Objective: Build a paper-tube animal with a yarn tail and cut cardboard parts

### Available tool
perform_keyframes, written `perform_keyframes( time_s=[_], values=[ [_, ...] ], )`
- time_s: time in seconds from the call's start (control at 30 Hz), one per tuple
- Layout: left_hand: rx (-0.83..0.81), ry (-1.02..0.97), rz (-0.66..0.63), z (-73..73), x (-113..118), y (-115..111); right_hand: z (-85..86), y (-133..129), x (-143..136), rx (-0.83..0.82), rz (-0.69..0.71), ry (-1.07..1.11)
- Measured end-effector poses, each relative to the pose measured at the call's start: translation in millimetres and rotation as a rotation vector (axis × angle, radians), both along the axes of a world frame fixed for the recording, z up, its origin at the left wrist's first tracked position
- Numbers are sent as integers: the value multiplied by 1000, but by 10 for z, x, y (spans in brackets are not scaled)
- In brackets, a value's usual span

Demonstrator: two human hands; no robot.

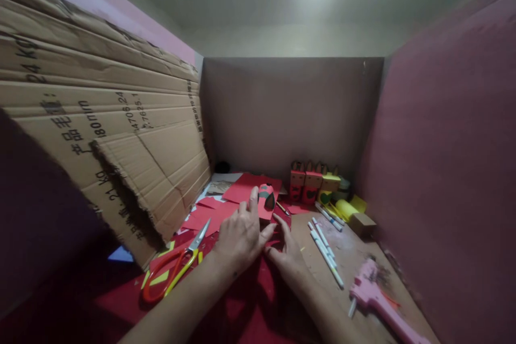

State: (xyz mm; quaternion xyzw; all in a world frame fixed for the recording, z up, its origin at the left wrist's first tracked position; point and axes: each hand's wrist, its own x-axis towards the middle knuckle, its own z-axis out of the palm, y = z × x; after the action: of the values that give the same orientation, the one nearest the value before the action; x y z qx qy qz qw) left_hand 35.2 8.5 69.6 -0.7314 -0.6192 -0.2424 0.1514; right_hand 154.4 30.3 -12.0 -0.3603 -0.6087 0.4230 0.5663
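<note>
A small red paper piece (267, 214) with dark shapes on it, one like a pointed leaf, lies in front of me. My left hand (241, 231) is along its left side, index finger stretched out beside it and thumb apart below; I cannot tell whether it presses on the paper. Near the lower right corner of the piece is my right hand (289, 253), its fingers and thumb spread apart. Neither hand visibly grips anything. Left of my left hand, scissors (179, 266) with orange and yellow handles rest with blades pointing away.
Red paper sheets (215, 216) cover the back left. Box-shaped animal figures (309, 185) stand at the back. White markers (325, 255) lie right, near a pink glue gun (373, 293) and a small cardboard box (362, 224). A large cardboard sheet (161, 156) leans at left.
</note>
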Motion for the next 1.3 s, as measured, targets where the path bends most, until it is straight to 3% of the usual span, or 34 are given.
perform_keyframes(
  time_s=[0.17,0.47,0.93,1.3],
  values=[
    [1,-17,22,-12,26,5,-26,31,18,37,-3,-10],
    [-8,-69,38,71,62,3,116,-37,29,-12,-58,-55],
    [90,-176,-47,184,47,63,-52,67,15,40,-72,-69],
    [177,-235,-107,554,125,467,58,97,32,-89,-190,-37]
  ],
)
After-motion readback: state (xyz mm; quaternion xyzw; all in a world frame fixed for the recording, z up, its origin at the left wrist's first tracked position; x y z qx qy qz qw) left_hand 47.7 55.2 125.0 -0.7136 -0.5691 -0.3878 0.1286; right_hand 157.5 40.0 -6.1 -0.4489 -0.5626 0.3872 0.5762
